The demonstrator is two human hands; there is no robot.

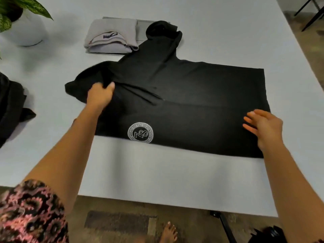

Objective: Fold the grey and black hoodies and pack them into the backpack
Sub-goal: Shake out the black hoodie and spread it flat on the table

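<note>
The black hoodie point(201, 95) lies spread on the white table point(157, 172), a round white logo near its front edge and its hood pointing to the far side. My left hand point(100, 95) grips a bunched sleeve at the hoodie's left side. My right hand point(263, 127) is at the hoodie's right front corner with its fingers straight and spread. The grey hoodie point(112, 35) sits folded at the far side, beside the black hood. A black bag, probably the backpack point(12, 106), lies at the left edge, partly out of view.
A potted plant in a white pot point(26, 28) stands at the far left corner. A flat grey sheet point(142, 28) lies under the grey hoodie. Black chair legs point(310, 13) stand beyond the table at the far right. My bare foot point(169, 232) is on the carpet below the table's front edge.
</note>
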